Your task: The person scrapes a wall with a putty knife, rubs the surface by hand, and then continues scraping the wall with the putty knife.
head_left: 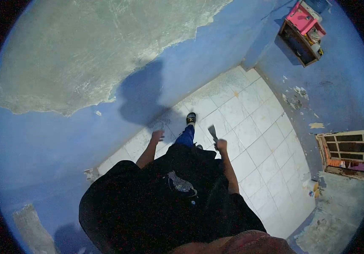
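Note:
My right hand [221,145] is closed round the handle of a scraper [212,131]. Its wide flat blade points up and away from my body, over the tiled floor. On the other side of my body, my left hand [157,136] hangs in front of the blue wall's foot. It holds nothing that I can see, and its fingers are loosely apart and a little blurred. Both hands are clear of the wall.
Blue wall paint [148,91] borders a large bare grey patch [84,51]. A wooden wall shelf [298,44] carries a pink container [302,19]. White tiles [237,108] cover the floor. A barred window opening [349,148] and a small tub [313,185] are on the right.

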`<move>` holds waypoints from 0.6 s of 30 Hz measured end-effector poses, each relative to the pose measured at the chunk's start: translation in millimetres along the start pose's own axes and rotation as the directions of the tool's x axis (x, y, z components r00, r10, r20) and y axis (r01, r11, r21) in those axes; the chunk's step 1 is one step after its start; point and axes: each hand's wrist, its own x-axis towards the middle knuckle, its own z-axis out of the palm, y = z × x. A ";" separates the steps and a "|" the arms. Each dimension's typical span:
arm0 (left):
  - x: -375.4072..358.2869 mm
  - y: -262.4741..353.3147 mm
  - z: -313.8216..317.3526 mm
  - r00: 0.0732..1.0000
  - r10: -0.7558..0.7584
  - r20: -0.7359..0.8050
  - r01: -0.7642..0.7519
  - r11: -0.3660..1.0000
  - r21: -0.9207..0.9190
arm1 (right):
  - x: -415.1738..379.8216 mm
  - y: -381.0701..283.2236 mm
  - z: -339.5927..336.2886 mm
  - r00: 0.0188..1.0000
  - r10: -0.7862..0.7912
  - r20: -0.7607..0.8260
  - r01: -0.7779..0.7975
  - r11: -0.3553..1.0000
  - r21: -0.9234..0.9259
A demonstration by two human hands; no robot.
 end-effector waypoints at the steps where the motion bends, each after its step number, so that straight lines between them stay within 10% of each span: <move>1: 13.1 5.8 4.6 0.998 -0.021 -0.063 0.023 0.999 0.041 | 15.3 -30.9 -10.0 0.970 0.241 -0.022 -0.229 0.943 0.243; 2: 18.6 12.2 4.2 0.999 -0.007 -0.048 0.008 1.000 0.016 | 23.9 -68.3 -17.1 0.883 0.468 0.015 -0.420 0.778 0.468; 4: 14.6 17.8 -3.1 1.000 0.016 -0.024 -0.017 0.999 -0.034 | 29.7 -87.7 -19.5 0.963 0.171 -0.211 -0.152 0.983 0.102; 9: -3.6 -13.6 -24.9 0.999 0.012 -0.032 -0.013 1.000 -0.021 | -8.0 -77.8 -25.0 0.894 0.418 -0.162 -0.420 0.907 0.026; 13: -33.0 -52.7 -50.8 0.996 0.007 0.092 -0.005 1.000 -0.019 | -68.5 29.1 27.0 0.662 0.725 -0.189 -0.591 0.660 0.463; 16: -63.5 -57.5 -56.8 0.994 -0.033 0.109 0.034 0.999 -0.007 | -132.5 6.8 22.7 0.476 0.787 -0.393 -0.311 0.568 0.762; 18: -49.2 -75.3 -70.2 0.989 -0.053 0.139 0.069 0.991 -0.116 | -164.4 8.1 34.6 0.358 0.907 -0.221 -0.188 0.302 0.935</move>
